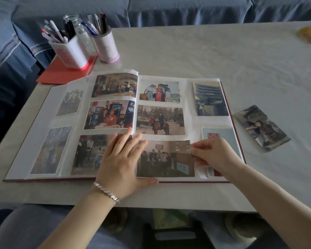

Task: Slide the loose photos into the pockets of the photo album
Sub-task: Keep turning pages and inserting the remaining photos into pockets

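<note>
**Photo at btm pocket row of right pg, pinched by right grip**

Photo album (20, 155) lies open and flat on counter (187, 51), which has a pale, slightly creased, cloth-like top. Pgs are white w/ glossy clear film pockets. A thin dark red cover edge shows round the rim. Most pockets hold rectangular colour prints.

Right grip (214, 153): fingers curled, thumb & fingertips pinching the right short edge of group photo (165, 159), a landscape print in muted browns. It sits in the btm row of the right pg, just beside the spine. Can't tell how much of it is under the film.

Left grip (123, 162): flat, palm down, fingers straight & spread, pressing across the spine at btm. Forefinger lies over the print's top-left corner and thumb runs along the album's front rim. It holds nothing. Shiny silver link bracelet (106, 192) on that wrist.

Pale blue card (221, 135) w/ a red character sits in the pocket behind the right grip, partly hidden.

Loose photo (261, 128), portrait shape w/ rounded corners, lies tilted on the counter just right of the album, not touching it.

Far left corner: square white pen pot (70, 53) on flat red folder (61, 74), clear glass bottle (81, 33), round pale pink pen pot (107, 47). Both pots are full of pens. Blue fabric sofa (169, 9) is beyond the counter.
</note>
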{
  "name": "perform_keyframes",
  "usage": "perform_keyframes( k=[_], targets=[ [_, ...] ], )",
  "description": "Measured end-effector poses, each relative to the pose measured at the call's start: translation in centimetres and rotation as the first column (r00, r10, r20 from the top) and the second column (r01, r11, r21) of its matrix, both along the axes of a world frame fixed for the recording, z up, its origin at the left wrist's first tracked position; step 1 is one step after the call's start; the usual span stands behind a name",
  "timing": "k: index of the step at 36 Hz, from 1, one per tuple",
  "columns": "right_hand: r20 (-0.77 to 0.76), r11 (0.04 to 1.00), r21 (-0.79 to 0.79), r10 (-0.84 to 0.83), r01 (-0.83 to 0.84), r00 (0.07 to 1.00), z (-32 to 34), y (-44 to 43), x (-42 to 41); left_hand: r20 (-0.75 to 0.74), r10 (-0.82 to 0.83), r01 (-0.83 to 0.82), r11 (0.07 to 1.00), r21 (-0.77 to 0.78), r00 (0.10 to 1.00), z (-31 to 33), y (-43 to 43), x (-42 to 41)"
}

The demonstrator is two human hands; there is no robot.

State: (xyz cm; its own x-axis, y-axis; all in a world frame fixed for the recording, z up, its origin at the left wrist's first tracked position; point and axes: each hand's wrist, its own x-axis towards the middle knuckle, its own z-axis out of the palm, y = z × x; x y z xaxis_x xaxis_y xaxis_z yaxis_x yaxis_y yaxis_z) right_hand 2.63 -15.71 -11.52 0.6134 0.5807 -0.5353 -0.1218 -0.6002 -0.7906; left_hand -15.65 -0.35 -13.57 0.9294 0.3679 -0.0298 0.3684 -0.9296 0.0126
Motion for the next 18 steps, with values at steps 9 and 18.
perform_keyframes(
  k=[9, 18],
  targets=[
    [-0.077, 1.000, -0.016, 0.014, -0.015, 0.997, 0.6, -0.3, 0.7, 0.001, 0.002, -0.002, 1.000, -0.011, 1.000, 0.0, 0.0, 0.0],
    [0.340, 0.996, -0.092, 0.033, -0.001, 0.940, -0.5, -0.1, -1.0, 0.030, -0.013, 0.013, 1.000, -0.005, 0.999, -0.2, 0.0, -0.2]
  ],
)
